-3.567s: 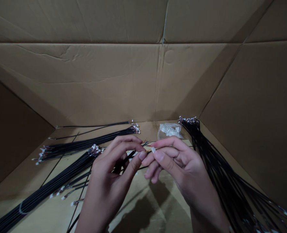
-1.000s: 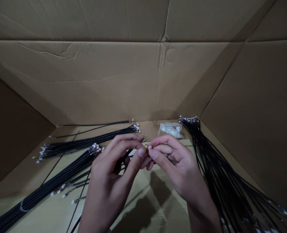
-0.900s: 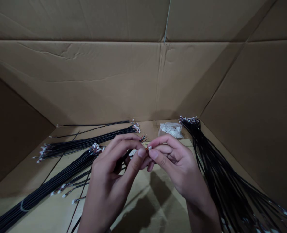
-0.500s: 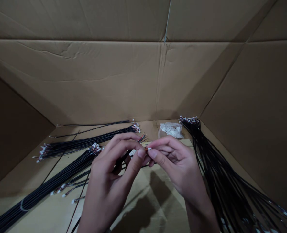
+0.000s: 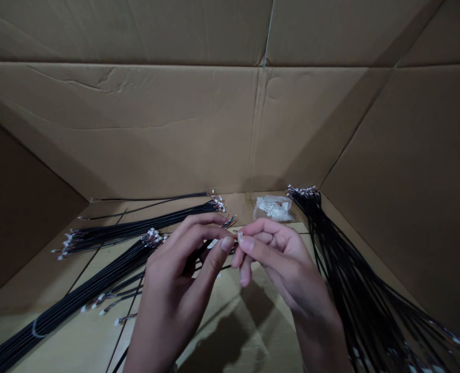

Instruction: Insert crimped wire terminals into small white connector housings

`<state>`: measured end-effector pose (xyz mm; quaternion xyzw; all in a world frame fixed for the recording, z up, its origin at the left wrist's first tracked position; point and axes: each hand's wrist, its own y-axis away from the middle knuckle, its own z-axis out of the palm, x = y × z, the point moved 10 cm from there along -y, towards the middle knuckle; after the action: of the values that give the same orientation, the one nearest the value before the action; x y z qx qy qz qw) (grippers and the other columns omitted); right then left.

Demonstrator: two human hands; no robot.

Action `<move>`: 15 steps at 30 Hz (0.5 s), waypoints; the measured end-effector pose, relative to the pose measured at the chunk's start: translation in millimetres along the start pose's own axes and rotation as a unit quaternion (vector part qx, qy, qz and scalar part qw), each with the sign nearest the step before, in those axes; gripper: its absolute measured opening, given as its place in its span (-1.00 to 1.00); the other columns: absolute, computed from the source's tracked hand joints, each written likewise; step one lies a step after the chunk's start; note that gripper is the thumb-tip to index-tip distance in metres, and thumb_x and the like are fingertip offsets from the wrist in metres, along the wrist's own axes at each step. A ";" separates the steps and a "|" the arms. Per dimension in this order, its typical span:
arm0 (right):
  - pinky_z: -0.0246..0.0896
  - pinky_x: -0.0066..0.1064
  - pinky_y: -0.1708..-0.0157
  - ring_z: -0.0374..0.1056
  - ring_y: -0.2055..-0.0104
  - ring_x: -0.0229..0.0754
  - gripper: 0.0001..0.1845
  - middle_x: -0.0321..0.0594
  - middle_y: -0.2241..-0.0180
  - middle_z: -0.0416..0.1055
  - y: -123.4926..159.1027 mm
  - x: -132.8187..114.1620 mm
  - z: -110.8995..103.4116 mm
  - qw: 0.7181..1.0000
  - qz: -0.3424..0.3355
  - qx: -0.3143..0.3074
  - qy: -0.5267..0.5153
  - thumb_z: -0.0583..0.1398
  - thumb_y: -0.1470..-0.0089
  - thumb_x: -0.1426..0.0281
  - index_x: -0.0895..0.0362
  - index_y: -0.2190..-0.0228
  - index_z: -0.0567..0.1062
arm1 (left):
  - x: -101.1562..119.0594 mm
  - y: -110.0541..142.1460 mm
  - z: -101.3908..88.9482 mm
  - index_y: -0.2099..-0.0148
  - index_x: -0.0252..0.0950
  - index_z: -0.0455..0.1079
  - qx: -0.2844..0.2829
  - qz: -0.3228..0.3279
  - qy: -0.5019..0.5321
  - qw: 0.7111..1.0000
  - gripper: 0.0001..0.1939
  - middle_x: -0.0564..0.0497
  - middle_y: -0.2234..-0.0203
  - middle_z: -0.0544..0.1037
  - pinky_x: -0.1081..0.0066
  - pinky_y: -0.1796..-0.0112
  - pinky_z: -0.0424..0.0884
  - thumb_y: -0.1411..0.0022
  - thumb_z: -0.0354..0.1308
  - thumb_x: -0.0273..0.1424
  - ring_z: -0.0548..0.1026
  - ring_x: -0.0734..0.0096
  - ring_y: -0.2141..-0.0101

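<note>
My left hand (image 5: 183,280) is closed on a black cable (image 5: 200,251), pinching a thin coloured wire between thumb and forefinger. Other bare wire ends (image 5: 230,221) fan out above its fingertips. Facing it, my right hand (image 5: 284,264) pinches a small white connector (image 5: 240,236) between thumb and forefinger, with its lower fingers loosely bent. The wire and the connector meet at the fingertips; whether the wire sits inside it I cannot tell. Behind the left fingers a white piece (image 5: 213,243) partly shows.
Bundles of black cables with white connectors lie at the left (image 5: 97,287), back left (image 5: 144,224) and right (image 5: 342,280). A clear bag of white connectors (image 5: 274,208) lies by the back wall. Cardboard walls (image 5: 167,129) surround the work surface (image 5: 268,331).
My right hand has turned slightly, so the white connector shows more plainly, and its lower fingers have dropped and loosened. The left hand has stayed nearly still.
</note>
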<state>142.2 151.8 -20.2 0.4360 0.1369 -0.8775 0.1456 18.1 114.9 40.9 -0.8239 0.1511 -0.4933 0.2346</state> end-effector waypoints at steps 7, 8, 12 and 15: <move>0.48 -0.53 0.41 0.56 0.55 -0.35 -0.85 -0.35 0.46 0.66 0.1 -4.9 -2.4 0.999 -0.024 0.020 0.034 0.43 -0.17 0.39 0.11 0.33 0.56 | 3.5 -2.1 -0.4 0.19 -0.08 0.54 0.012 0.011 -0.030 0.999 -0.87 0.16 0.11 0.63 0.62 0.11 0.45 -0.43 0.20 -0.42 0.58 0.52 0.03; 0.48 -0.52 0.43 0.56 0.55 -0.34 -0.84 -0.35 0.47 0.66 0.5 -7.1 -2.2 0.998 -0.032 0.026 0.043 0.43 -0.17 0.39 0.11 0.34 0.55 | 3.6 -2.0 -0.2 0.18 -0.08 0.55 0.013 0.009 -0.030 0.999 -0.87 0.14 0.11 0.63 0.61 0.12 0.45 -0.42 0.21 -0.42 0.58 0.50 0.02; 0.50 -0.49 0.45 0.55 0.56 -0.31 -0.84 -0.36 0.50 0.62 4.3 -15.4 -0.2 0.992 -0.058 0.057 0.096 0.40 -0.17 0.41 0.11 0.39 0.53 | 0.8 0.0 0.3 0.20 -0.09 0.55 0.017 -0.001 -0.020 1.000 -0.87 0.11 0.09 0.62 0.57 0.18 0.47 -0.43 0.20 -0.40 0.58 0.43 0.02; 0.52 -0.51 0.42 0.57 0.53 -0.32 -0.86 -0.40 0.54 0.59 7.6 -18.3 1.5 0.987 -0.069 0.079 0.124 0.38 -0.18 0.44 0.10 0.38 0.53 | -1.7 0.1 -0.7 0.21 -0.08 0.54 0.020 -0.006 -0.010 1.000 -0.87 0.11 0.10 0.61 0.57 0.15 0.47 -0.43 0.21 -0.39 0.57 0.44 0.01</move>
<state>154.6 146.8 -5.5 0.5412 0.1137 -0.8326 0.0311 16.7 115.5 39.9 -0.8248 0.1336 -0.4895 0.2495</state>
